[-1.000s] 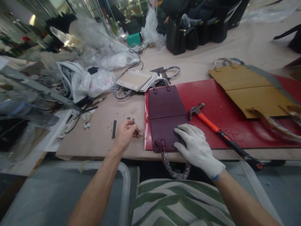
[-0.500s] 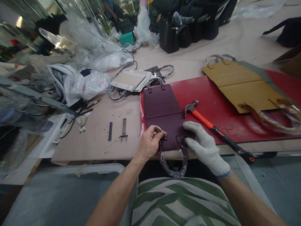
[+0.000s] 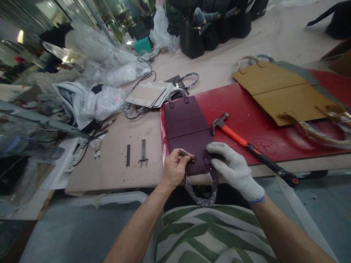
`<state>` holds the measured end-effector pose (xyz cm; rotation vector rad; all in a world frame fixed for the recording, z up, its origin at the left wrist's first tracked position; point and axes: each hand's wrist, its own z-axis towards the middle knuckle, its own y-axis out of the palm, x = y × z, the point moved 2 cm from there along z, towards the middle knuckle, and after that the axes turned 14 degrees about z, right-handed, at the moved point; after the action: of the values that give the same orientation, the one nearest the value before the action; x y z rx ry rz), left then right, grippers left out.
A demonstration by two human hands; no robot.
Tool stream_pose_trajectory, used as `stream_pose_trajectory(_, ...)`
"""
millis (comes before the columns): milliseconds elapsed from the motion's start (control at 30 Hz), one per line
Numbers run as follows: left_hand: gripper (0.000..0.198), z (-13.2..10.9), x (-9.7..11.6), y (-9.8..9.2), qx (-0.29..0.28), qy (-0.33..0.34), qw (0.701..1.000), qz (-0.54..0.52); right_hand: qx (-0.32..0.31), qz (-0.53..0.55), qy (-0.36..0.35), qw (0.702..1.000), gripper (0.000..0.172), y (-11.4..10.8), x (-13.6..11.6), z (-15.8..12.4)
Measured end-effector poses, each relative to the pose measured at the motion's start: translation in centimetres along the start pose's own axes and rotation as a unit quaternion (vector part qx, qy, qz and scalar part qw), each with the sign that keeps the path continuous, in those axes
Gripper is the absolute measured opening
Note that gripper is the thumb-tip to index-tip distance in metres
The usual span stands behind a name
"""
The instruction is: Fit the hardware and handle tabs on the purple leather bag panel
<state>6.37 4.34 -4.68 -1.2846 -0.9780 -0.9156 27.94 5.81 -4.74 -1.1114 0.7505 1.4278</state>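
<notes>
A dark purple leather panel (image 3: 186, 118) with plastic-wrapped handles lies on the red board (image 3: 230, 98) at the table's front edge. My bare left hand (image 3: 176, 166) pinches a small metal punch (image 3: 186, 153), its tip over the panel's lower part near a handle tab. My right hand (image 3: 231, 166), in a white glove, rests at the panel's right edge beside the near handle (image 3: 201, 199), fingers curved and apart, with nothing visible between them. The orange and black hammer (image 3: 236, 137) lies just beyond it, its head touching or close to the panel.
Two metal tools (image 3: 143, 153) lie left of the board. A mustard panel (image 3: 282, 91) with wrapped handles is at the right. Grey-beige sheets (image 3: 148, 94) and plastic wrapping (image 3: 106, 104) are at the back left, black bags (image 3: 192, 40) at the back.
The camera view has shifted slightly. In my left hand the punch now leans lower, its tip toward the panel. My right hand has moved slightly left, closer to the handle tab.
</notes>
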Motion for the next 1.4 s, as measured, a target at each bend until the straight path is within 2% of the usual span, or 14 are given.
stream_pose_trajectory(167, 0.002, -0.1, 0.2, 0.1, 0.012, 0.025, 0.999, 0.019, 0.042, 0.077, 0.013, 0.996, 0.032, -0.5, 0.2, 0.1)
stream_pose_trajectory(300, 0.003, -0.4, 0.2, 0.2, 0.021, 0.068, 0.995, 0.070, 0.118, 0.109, 0.068, 0.985, 0.028, -0.8, -0.1, -0.2)
stream_pose_trajectory(367, 0.005, -0.5, 0.1, 0.3, 0.032, 0.103, 0.988, 0.110, 0.178, 0.056, 0.086, 0.979, 0.024, -1.3, -0.7, -0.5)
stream_pose_trajectory(467, 0.007, -0.6, 0.2, 0.4, 0.035, 0.159, 0.972, 0.168, 0.217, -0.141, 0.073, 0.963, 0.026, -3.1, -2.0, -0.3)
stream_pose_trajectory(533, 0.009, -0.5, 0.4, 0.4, 0.026, 0.190, 0.963, 0.190, 0.174, -0.315, 0.082, 0.929, 0.034, -4.6, -2.5, 0.2)
stream_pose_trajectory(633, 0.012, -0.5, 0.7, 0.3, 0.009, 0.223, 0.952, 0.208, 0.053, -0.507, 0.146, 0.848, 0.045, -6.3, -2.4, 1.3)
stream_pose_trajectory(733, 0.012, -0.4, 0.8, 0.3, -0.013, 0.227, 0.948, 0.221, -0.054, -0.566, 0.178, 0.803, 0.044, -6.6, -2.1, 2.1)
stream_pose_trajectory(867, 0.013, -0.4, 0.7, 0.5, -0.026, 0.220, 0.948, 0.230, -0.086, -0.602, 0.158, 0.778, 0.042, -6.0, -2.0, 2.7)
stream_pose_trajectory(967, 0.014, -0.3, 0.3, 0.7, -0.028, 0.221, 0.948, 0.227, -0.067, -0.560, 0.210, 0.798, 0.034, -6.6, -2.3, 3.0)
stream_pose_trajectory(1067, 0.015, -0.2, 0.0, 0.9, -0.029, 0.223, 0.951, 0.213, -0.025, -0.401, 0.288, 0.869, 0.020, -7.7, -4.2, 2.7)
stream_pose_trajectory(1133, 0.014, -0.2, -0.1, 1.0, -0.030, 0.227, 0.951, 0.210, 0.013, -0.243, 0.283, 0.928, 0.019, -7.8, -6.6, 2.1)
stream_pose_trajectory(1200, 0.013, -0.2, -0.3, 1.0, -0.029, 0.231, 0.949, 0.212, 0.044, -0.131, 0.222, 0.965, 0.028, -7.2, -9.4, 1.2)
stream_pose_trajectory(1300, 0.013, -0.2, -0.4, 1.1, -0.023, 0.238, 0.946, 0.220, 0.036, -0.179, 0.108, 0.977, 0.032, -5.6, -12.3, -0.1)
stream_pose_trajectory(1400, 0.014, -0.3, -0.4, 1.1, -0.017, 0.242, 0.941, 0.236, -0.052, -0.317, 0.038, 0.946, 0.033, -4.3, -13.0, -0.5)
